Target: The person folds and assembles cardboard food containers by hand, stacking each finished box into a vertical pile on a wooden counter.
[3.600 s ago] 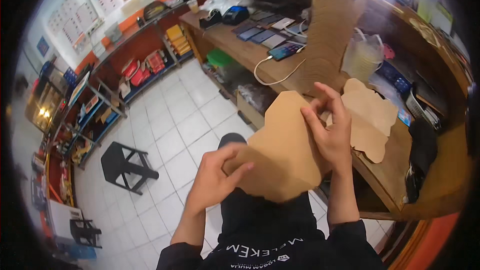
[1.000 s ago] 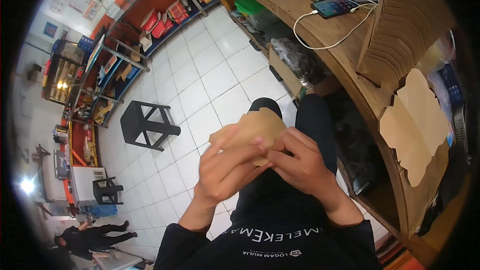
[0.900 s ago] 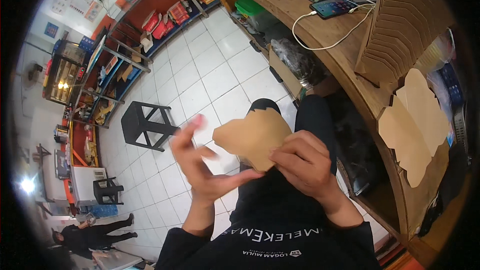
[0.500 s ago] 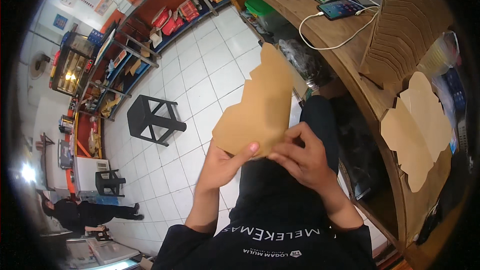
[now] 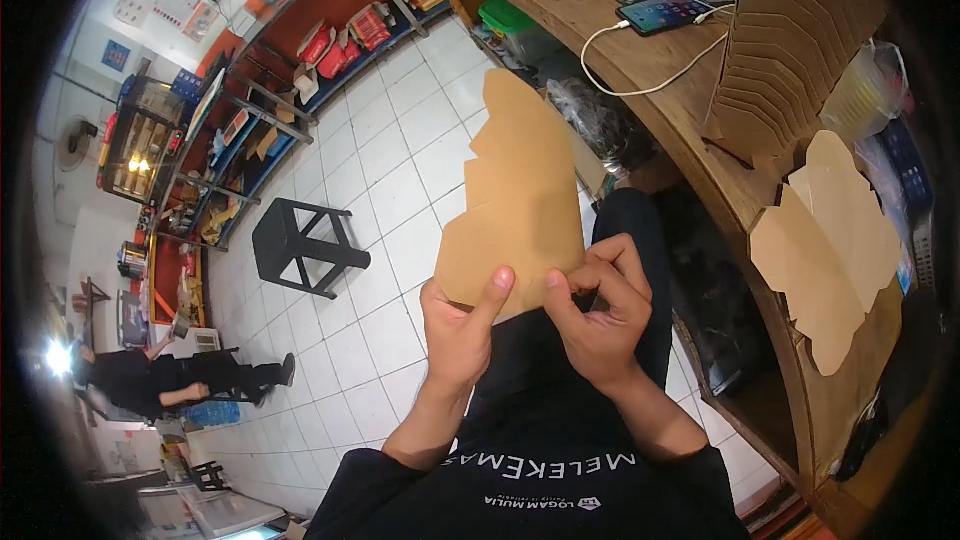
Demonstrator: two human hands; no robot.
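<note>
A brown die-cut cardboard sheet [image 5: 525, 190] is held up above my lap, its cut, notched edge facing left and its right side bending away. My left hand [image 5: 465, 325] grips its lower left part, thumb pressed flat on the front and the fingers behind. At the lower right edge my right hand [image 5: 605, 315] pinches the sheet, thumb on the front and the other fingers curled at the edge. Some of the fingertips are hidden behind the cardboard.
To my right a wooden table [image 5: 665, 130] carries a tall stack of folded cardboard [image 5: 790, 40], another flat cardboard sheet [image 5: 835, 250] and several phones, one phone [image 5: 660, 12] on a white cable. A black stool [image 5: 305, 245] stands on the tiles; a person [image 5: 170, 380] is at the far left.
The cardboard sheet has turned more toward me and its top has shifted left. My right thumb has come onto its front. The person at the far left has moved.
</note>
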